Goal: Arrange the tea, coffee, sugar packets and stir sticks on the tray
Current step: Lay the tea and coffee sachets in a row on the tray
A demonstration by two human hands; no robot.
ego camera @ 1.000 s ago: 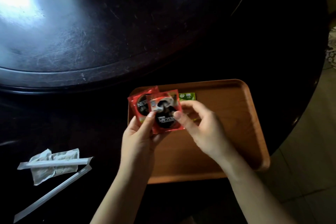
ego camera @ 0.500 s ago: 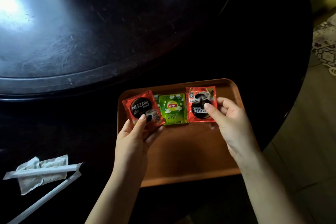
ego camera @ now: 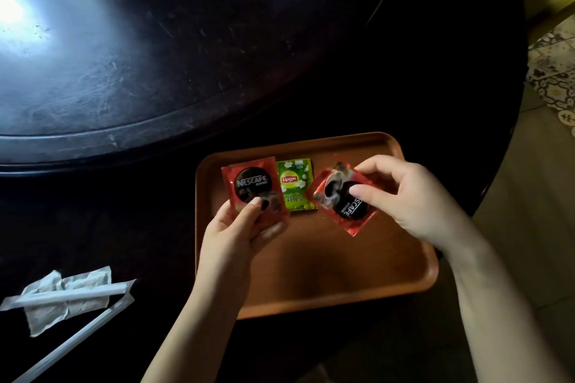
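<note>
left hand [ego camera: 239, 233]: reaches in from the lower edge over the near left part of the tray [ego camera: 342, 286]. thumb lies on the printed face of the left coffee sachet [ego camera: 249, 186] at its lower edge, and the fingers curl beneath it. the hand grips this sachet. the sachet sits nearly square to the tray, logo readable, over the far left corner. whether it rests on the tray floor cannot be told.

right hand [ego camera: 413, 196]: comes in from the lower right, wrist over the tray's right side. thumb presses on the dark disc of the right coffee sachet [ego camera: 339, 199] and the forefinger hooks over its upper edge. the hand pinches this sachet. the sachet is turned on a diagonal, one corner pointing down toward the near side. its left corner lies just beside the right edge of the tea packet [ego camera: 294, 183]; contact cannot be confirmed.

tea packet: green, flat on the tray between the two red sachets. its left edge is overlapped by the left coffee sachet. no hand on it.

off the tray, well to the left on the dark table [ego camera: 389, 87]: a crumpled white paper packet [ego camera: 46, 317] with the upper stir stick [ego camera: 68, 295], paper-wrapped, lying across it. the lower stir stick [ego camera: 74, 340] runs diagonally just beside them toward the frame's bottom edge.

a raised round centre [ego camera: 155, 56] fills the far table and carries bright glare at left. pale floor [ego camera: 529, 242] shows at right.
</note>
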